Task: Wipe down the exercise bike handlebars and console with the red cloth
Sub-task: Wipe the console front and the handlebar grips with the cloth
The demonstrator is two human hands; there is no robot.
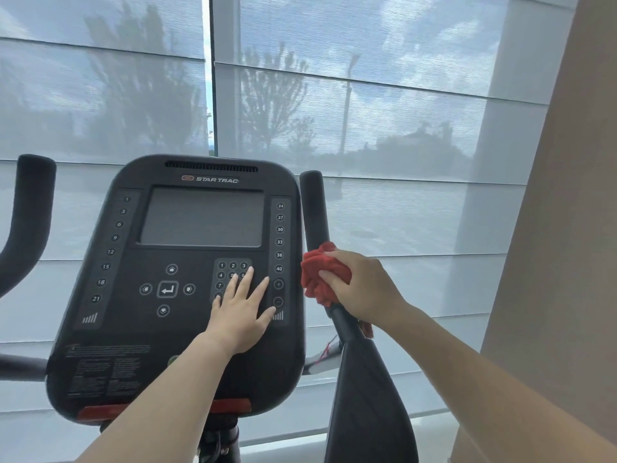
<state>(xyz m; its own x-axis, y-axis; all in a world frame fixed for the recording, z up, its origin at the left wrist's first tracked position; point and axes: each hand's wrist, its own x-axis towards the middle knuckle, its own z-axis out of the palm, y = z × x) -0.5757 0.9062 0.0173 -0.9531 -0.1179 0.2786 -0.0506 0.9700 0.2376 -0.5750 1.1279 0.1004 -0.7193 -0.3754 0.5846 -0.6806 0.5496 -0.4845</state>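
Left hand point(242, 312) flat; right point(364, 289) grips cloth point(317, 272).

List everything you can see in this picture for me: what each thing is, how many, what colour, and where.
console: one, black, centre, between the handlebars
screen: one, dark grey, upper part of the console
left handlebar: one, black, far left, curving upward
right handlebar: one, black, just right of the console
red cloth: one, red, bunched around the right handlebar
window blind: two panels, pale grey, behind the bike
wall: one, beige, right edge
left hand: one, flat on the console keypad, fingers straight
right hand: one, grips the red cloth against the right handlebar
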